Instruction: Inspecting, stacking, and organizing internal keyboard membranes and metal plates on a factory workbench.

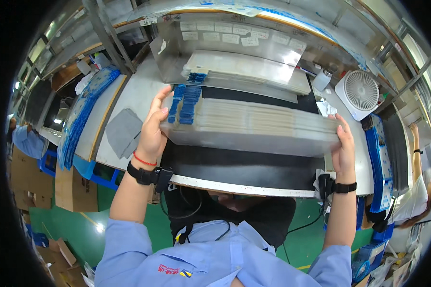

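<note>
A white table [138,93] bears a black mat [239,168], grey cloth [123,133] and white fan [360,93].

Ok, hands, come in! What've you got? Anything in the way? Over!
Left hand and right hand at opposite ends. Holding long pale stack, blue at left. Possible obstacle: another pale stack behind.

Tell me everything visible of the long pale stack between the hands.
The long pale stack is many thin, whitish layers packed together, with blue pieces bunched near its left end. Its near face looks smooth, greyish, translucent, like plastic. Held crosswise between the left hand and right hand, it is over the black surface; whether it touches is unclear.
</note>
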`<state>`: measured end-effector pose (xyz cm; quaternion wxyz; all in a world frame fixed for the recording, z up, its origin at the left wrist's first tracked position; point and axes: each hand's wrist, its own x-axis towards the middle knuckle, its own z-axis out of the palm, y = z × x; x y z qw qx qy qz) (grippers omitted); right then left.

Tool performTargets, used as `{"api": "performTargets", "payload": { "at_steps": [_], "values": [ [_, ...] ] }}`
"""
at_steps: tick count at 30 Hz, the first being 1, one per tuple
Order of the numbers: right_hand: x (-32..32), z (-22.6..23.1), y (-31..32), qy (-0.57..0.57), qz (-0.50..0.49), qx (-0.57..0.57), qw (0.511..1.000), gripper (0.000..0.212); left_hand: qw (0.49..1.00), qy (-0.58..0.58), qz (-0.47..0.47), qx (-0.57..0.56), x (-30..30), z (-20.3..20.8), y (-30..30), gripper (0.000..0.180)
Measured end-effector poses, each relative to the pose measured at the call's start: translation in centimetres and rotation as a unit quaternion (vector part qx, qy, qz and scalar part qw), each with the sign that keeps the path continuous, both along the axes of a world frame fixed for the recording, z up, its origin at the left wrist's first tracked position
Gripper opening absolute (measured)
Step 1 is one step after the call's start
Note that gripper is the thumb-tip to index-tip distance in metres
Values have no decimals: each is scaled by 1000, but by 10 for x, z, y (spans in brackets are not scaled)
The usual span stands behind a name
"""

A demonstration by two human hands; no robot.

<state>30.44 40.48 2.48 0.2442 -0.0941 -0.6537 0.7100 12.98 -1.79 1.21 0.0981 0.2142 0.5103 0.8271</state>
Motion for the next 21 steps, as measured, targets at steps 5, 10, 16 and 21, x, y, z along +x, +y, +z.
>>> {"api": "performTargets", "payload": {
  "at_steps": [5, 10, 16, 21],
  "values": [
    [6, -2, -5, 7, -15, -4, 1000, 47, 1000, -23, -11, 15, 10, 4, 3, 53],
    [4, -3, 1, -9, -10, -2, 1000, 52, 1000, -26, 6, -3, 5, 11, 5, 50],
    [0, -3, -1, -21, -27, 6, 999, 48, 996, -84, -17, -15, -3, 11, 3, 45],
    [-2, -1, 5, -33, -25, -16, 999, 43, 993, -117, -6, -28, -16, 4, 2, 39]
  ]
}}
